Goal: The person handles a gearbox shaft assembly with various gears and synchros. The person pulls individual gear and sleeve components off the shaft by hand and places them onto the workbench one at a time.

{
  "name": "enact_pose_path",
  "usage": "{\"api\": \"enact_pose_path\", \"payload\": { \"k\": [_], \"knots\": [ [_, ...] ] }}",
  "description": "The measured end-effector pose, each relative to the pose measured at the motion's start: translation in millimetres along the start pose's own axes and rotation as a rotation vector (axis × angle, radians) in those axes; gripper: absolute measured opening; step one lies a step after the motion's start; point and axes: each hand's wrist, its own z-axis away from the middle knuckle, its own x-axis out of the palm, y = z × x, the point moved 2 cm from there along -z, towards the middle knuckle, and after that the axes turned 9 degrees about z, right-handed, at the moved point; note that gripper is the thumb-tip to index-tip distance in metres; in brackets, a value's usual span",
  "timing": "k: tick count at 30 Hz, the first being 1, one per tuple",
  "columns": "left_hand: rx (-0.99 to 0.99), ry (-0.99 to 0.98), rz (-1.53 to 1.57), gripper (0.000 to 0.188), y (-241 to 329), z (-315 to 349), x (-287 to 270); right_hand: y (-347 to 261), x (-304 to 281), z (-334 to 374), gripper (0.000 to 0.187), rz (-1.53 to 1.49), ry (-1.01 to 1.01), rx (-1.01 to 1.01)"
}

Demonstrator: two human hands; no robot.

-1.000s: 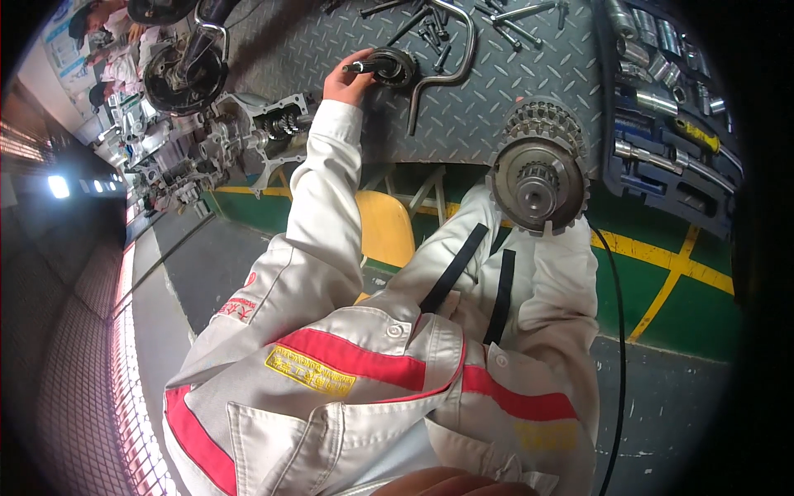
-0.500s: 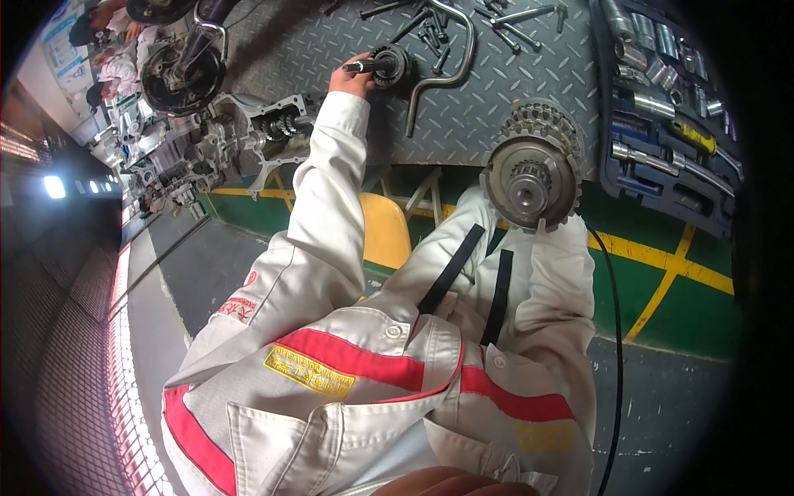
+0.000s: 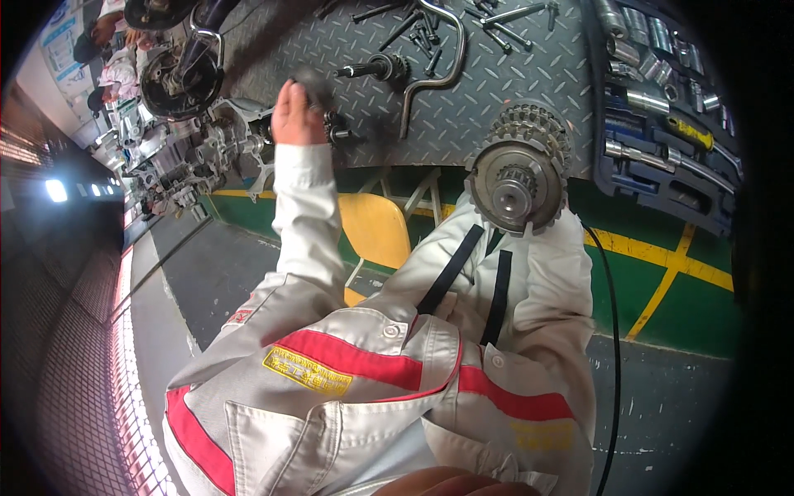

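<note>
My right hand, mostly hidden behind a heavy stacked gear shaft [image 3: 513, 188], holds it up at the table's front edge. The shaft's broad toothed disc faces me, with more gears stacked beyond it. My left hand [image 3: 298, 116] is empty as far as I can see, its fingers stretched out beside an opened gearbox housing [image 3: 256, 169]. A grey blur by its fingertips cannot be made out. To the right of that hand, a smaller gear shaft [image 3: 376, 69] lies on the table, touched by neither hand.
The tread-plate table [image 3: 471, 124] bears a bent metal bar [image 3: 434, 81] and several loose bolts [image 3: 426, 33]. A blue socket set case [image 3: 662, 186] stands at the right. A yellow stool [image 3: 372, 227] is below the table edge. Other people [image 3: 120, 74] are at the far left.
My left hand has let go of the smaller gear shaft and moved left and nearer, to the gearbox housing. The stacked gear shaft in my right hand has shifted slightly left.
</note>
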Motion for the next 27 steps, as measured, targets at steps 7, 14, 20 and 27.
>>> {"api": "enact_pose_path", "payload": {
  "k": [7, 14, 20, 27],
  "knots": [
    [-0.194, -0.338, 0.081, 0.036, 84.8, 82.5, 81.8, 17.3, 15.0, 13.5, 0.016, 0.045, 0.138, -0.068],
    [0.153, -0.247, -0.731, 0.027, 90.6, 124.1, 177.1, -35.2, -2.8, -35.4, 0.017, -0.07, -0.026, -0.107],
    [0.421, -0.328, -0.953, 0.029, 84.8, 116.0, 175.9, -44.6, -3.3, -43.6, 0.02, -0.053, -0.053, -0.108],
    [0.311, -0.372, -0.875, 0.038, 76.4, 114.1, 174.4, -40.3, -4.1, -42.7, 0.019, -0.056, -0.08, -0.058]
  ]
}}
